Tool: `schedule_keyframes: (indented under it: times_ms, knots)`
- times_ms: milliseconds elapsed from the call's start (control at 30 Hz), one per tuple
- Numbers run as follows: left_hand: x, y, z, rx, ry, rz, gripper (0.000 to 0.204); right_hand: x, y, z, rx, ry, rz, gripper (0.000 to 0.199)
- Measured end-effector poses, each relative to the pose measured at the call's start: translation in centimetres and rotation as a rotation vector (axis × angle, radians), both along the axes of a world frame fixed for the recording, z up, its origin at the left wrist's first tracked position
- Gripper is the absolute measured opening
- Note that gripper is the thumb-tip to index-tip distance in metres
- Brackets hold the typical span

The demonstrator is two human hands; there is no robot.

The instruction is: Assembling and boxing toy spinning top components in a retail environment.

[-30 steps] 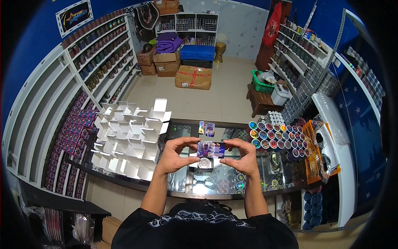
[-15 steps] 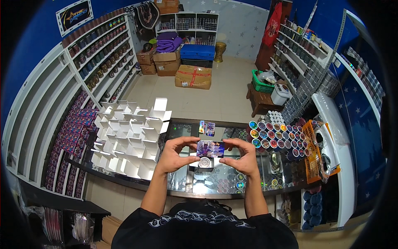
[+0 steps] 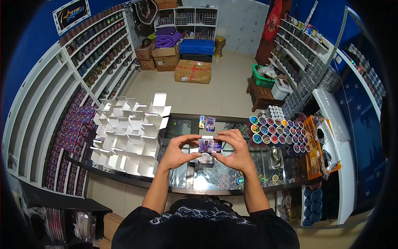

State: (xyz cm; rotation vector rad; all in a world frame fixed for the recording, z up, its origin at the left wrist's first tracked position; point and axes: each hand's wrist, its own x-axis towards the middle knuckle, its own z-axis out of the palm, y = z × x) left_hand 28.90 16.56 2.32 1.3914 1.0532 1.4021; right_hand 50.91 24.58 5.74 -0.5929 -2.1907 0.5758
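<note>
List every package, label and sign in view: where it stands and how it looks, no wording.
Small box: held between left hand and right hand, purple printed face.
Second small box: upright on the glass counter behind, purple and blue.
White open cartons: stacked on the counter's left.
Cardboard box: floor, brown, red tape.
Poster: blue wall, dark rectangle.
</note>
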Motion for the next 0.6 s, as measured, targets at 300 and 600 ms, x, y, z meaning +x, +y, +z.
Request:
schedule_keyframes:
  times_ms: [300,600]
  knots:
    - [0.9,0.4,-1.6,0.162,0.743,0.199,0.057,-0.4,0.9,-4.2,-0.117,-0.142,0.012,0.045]
    - [1.6,1.3,-6.2,0.067,0.785,0.165,0.048,-0.5,1.4,-9.0,-0.206,-0.268,0.006,0.045]
